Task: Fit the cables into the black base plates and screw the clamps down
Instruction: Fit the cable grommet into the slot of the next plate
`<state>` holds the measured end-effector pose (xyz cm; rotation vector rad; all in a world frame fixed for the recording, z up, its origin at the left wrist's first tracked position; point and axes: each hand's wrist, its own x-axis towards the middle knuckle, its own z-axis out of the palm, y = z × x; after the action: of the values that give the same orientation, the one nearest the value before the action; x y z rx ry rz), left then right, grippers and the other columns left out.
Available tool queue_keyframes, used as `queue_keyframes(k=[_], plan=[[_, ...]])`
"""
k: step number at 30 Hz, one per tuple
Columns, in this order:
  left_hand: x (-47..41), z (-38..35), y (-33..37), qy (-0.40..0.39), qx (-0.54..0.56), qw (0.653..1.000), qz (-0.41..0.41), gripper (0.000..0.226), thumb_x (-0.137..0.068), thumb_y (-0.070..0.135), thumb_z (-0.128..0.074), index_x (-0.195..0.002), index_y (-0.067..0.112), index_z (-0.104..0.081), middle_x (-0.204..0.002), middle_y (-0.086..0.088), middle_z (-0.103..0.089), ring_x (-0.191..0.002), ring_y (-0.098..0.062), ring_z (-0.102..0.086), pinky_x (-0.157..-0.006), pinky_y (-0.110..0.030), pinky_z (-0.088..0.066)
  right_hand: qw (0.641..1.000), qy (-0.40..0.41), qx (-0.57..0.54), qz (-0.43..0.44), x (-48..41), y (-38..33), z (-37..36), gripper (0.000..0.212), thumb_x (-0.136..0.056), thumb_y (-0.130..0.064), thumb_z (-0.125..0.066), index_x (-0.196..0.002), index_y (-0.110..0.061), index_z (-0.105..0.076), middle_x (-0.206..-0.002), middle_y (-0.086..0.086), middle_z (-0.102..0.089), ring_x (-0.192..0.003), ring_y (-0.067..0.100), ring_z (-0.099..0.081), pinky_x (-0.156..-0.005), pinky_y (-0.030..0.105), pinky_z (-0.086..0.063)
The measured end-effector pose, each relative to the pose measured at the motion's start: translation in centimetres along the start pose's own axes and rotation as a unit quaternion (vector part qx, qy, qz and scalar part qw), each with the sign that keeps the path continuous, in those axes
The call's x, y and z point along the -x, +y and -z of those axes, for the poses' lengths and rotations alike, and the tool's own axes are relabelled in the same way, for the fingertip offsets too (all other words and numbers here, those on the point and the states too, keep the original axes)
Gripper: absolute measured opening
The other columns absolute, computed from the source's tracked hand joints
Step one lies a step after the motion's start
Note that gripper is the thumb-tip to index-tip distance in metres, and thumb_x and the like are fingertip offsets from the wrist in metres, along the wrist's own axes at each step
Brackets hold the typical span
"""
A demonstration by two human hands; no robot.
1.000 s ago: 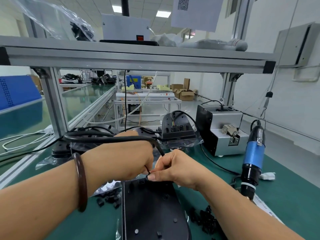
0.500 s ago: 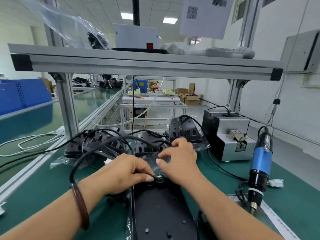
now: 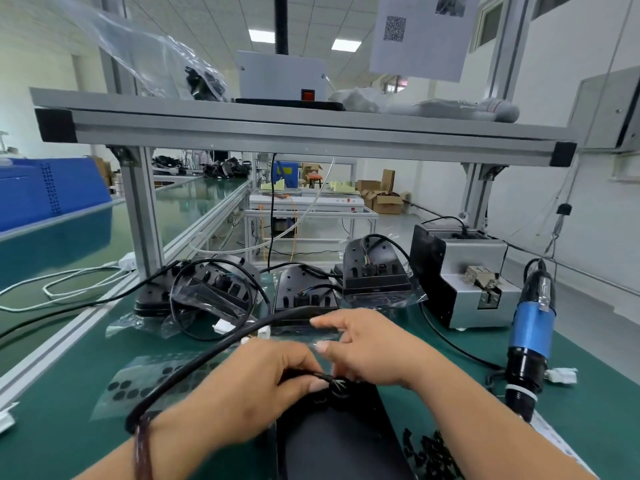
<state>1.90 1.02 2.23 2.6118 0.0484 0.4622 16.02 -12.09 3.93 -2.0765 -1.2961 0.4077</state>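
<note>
A black base plate (image 3: 332, 441) lies flat on the green mat right in front of me. My left hand (image 3: 249, 386) pinches the end of a black cable (image 3: 194, 365) at the plate's far edge, where thin coloured wires show. The cable arcs back over my left wrist. My right hand (image 3: 374, 351) rests beside it, fingers spread over the same spot and touching the wire ends. Small black clamps (image 3: 433, 455) lie loose to the right of the plate. What sits under my fingers is hidden.
Several base plates with cables (image 3: 304, 289) in plastic bags lie behind my hands. A blue electric screwdriver (image 3: 530, 341) hangs at the right, next to a silver screw feeder (image 3: 464, 278). A sheet of black round pads (image 3: 138, 386) lies at the left. An aluminium frame shelf (image 3: 298, 133) spans overhead.
The cable loop has dropped lower and now lies across my left wrist. Both hands have stayed at the plate's far edge, and my right fingers have spread out.
</note>
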Motion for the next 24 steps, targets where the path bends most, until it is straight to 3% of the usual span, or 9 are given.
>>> queue_keyframes(k=[2,6,9,11,14,16,18,22,24], plan=[[1.0,-0.8,0.4,0.024,0.018,0.999,-0.01,0.016,-0.088,0.042,-0.059,-0.104,0.046,-0.06,-0.086,0.031,-0.065,-0.078,0.012,-0.059,-0.071,-0.011,-0.047,0.999,0.012,-0.032,-0.014,-0.4,-0.2,0.2,0.049,-0.094,-0.025,-0.055,-0.141,-0.031,-0.043,-0.07,-0.001,-0.071,-0.053,0.008,-0.064,-0.055,0.014,-0.046],[2.2,-2.3,0.2,0.07,0.014,0.997,-0.038,0.041,-0.088,0.045,-0.042,-0.124,0.062,-0.032,-0.11,0.029,-0.064,-0.104,0.012,-0.056,-0.09,-0.013,-0.045,0.999,0.035,0.024,-0.008,-2.5,-2.0,0.4,0.059,-0.094,-0.028,-0.054,-0.148,-0.025,-0.031,-0.083,0.002,-0.073,-0.061,0.008,-0.067,-0.063,0.019,-0.048],[2.3,-2.8,0.1,0.096,0.029,0.994,-0.034,0.032,-0.087,0.04,-0.048,-0.116,0.052,-0.057,-0.104,0.027,-0.065,-0.1,0.01,-0.058,-0.089,-0.016,-0.047,0.994,0.004,0.111,-0.012,-5.0,-3.8,-0.6,0.056,-0.093,-0.025,-0.054,-0.146,-0.017,-0.037,-0.106,0.012,-0.071,-0.089,0.016,-0.068,-0.081,0.031,-0.053],[2.4,-2.9,0.0,0.117,0.036,0.992,-0.025,0.028,-0.086,0.04,-0.052,-0.111,0.046,-0.063,-0.097,0.027,-0.064,-0.095,0.01,-0.058,-0.085,-0.015,-0.048,0.985,-0.027,0.171,0.006,-6.3,-5.0,-1.6,0.047,-0.091,-0.02,-0.056,-0.138,-0.015,-0.051,-0.121,0.009,-0.066,-0.11,0.021,-0.061,-0.088,0.025,-0.046],[2.5,-3.3,0.1,0.12,0.018,0.993,-0.012,0.032,-0.085,0.049,-0.046,-0.116,0.052,-0.056,-0.104,0.027,-0.063,-0.102,0.01,-0.055,-0.088,-0.015,-0.045,0.979,-0.094,0.177,0.044,-7.3,-6.3,-3.0,0.024,-0.087,-0.015,-0.063,-0.11,-0.017,-0.071,-0.103,-0.002,-0.071,-0.09,0.01,-0.061,-0.075,0.019,-0.043],[2.6,-3.7,0.1,0.133,0.018,0.991,0.023,0.035,-0.081,0.055,-0.042,-0.116,0.056,-0.047,-0.108,0.033,-0.06,-0.105,0.013,-0.052,-0.089,-0.015,-0.044,0.973,-0.164,0.154,0.055,-7.5,-6.8,-3.6,0.015,-0.085,-0.019,-0.069,-0.099,-0.019,-0.074,-0.078,-0.013,-0.069,-0.07,0.0,-0.059,-0.068,0.017,-0.046],[2.7,-4.0,0.2,0.14,0.013,0.988,0.059,0.033,-0.076,0.055,-0.039,-0.107,0.049,-0.05,-0.102,0.029,-0.063,-0.099,0.01,-0.055,-0.086,-0.019,-0.045,0.957,-0.23,0.164,0.073,-7.7,-7.5,-4.5,0.012,-0.084,-0.025,-0.072,-0.095,-0.022,-0.075,-0.062,-0.021,-0.063,-0.059,-0.007,-0.055,-0.062,0.014,-0.045],[3.2,-4.3,-0.3,0.134,-0.025,0.989,0.054,0.037,-0.081,0.056,-0.029,-0.094,0.03,-0.052,-0.083,0.005,-0.063,-0.08,-0.012,-0.06,-0.069,-0.025,-0.045,0.926,-0.306,0.193,0.112,-7.8,-9.1,-6.8,0.017,-0.082,-0.025,-0.075,-0.099,-0.021,-0.077,-0.09,-0.012,-0.074,-0.061,-0.01,-0.055,-0.064,0.008,-0.044],[3.0,-4.3,-0.3,0.136,-0.023,0.988,0.065,0.035,-0.082,0.055,-0.034,-0.1,0.035,-0.056,-0.093,0.008,-0.067,-0.093,-0.012,-0.061,-0.076,-0.026,-0.044,0.924,-0.304,0.198,0.124,-8.2,-9.9,-7.3,0.019,-0.082,-0.022,-0.075,-0.101,-0.018,-0.076,-0.091,-0.005,-0.074,-0.056,-0.01,-0.054,-0.057,0.003,-0.042]])
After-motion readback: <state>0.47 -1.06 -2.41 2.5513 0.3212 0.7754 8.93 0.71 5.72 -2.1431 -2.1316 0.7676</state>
